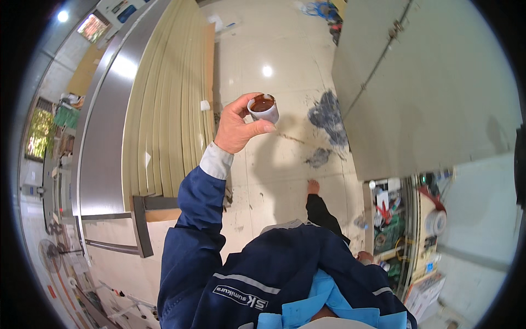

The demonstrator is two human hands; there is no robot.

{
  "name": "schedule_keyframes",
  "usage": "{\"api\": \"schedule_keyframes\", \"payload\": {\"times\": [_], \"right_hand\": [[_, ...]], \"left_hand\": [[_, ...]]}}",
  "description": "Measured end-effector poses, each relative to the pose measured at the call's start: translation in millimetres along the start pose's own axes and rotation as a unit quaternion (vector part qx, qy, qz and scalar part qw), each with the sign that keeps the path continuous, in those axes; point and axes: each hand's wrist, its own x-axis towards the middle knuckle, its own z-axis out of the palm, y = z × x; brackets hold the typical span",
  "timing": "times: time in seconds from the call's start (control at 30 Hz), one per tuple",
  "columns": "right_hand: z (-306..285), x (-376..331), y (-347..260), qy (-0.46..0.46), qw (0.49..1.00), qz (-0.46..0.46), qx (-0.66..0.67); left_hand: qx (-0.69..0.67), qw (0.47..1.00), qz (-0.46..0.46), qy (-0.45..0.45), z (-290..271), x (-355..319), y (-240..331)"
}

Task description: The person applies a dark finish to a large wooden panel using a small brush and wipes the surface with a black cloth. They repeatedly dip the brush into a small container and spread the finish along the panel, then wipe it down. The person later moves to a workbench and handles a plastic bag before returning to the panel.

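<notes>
My left hand (236, 127) is raised in front of me, thumb and fingers pinching a small white cup (264, 108) filled with a dark brown liquid. The cup is upright, held above the pale tiled floor (274, 164). The blue jacket sleeve (194, 219) with a grey cuff covers that arm. Only a sliver of my right hand (364, 256) shows low by my side, next to the open cabinet; its fingers are hidden. One foot (313, 187) shows on the floor below.
Long pale yellow panels (164, 109) lie stacked at the left beside a steel surface (101, 137). A large grey cabinet door (427, 82) fills the right, with wiring and a white tape roll (436, 221) below it. Dark stains (327, 115) mark the floor.
</notes>
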Motion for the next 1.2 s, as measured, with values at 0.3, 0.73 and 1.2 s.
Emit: {"api": "schedule_keyframes", "payload": {"times": [0.3,0.73,1.2], "right_hand": [[101.1,40.1,-417.8,-0.091,0.958,-0.268,-0.048],[290.4,-30.8,-912.3,-0.058,0.857,-0.488,-0.154],[370.0,63.8,-1067.2,0.039,0.9,-0.177,-0.395]], "left_hand": [[0.044,0.985,-0.043,0.16,-51.7,165.1,-10.2],[0.046,0.968,0.045,0.241,-242.4,410.0,-125.9],[0.018,0.985,0.014,0.172,-396.9,861.3,-242.1]]}}
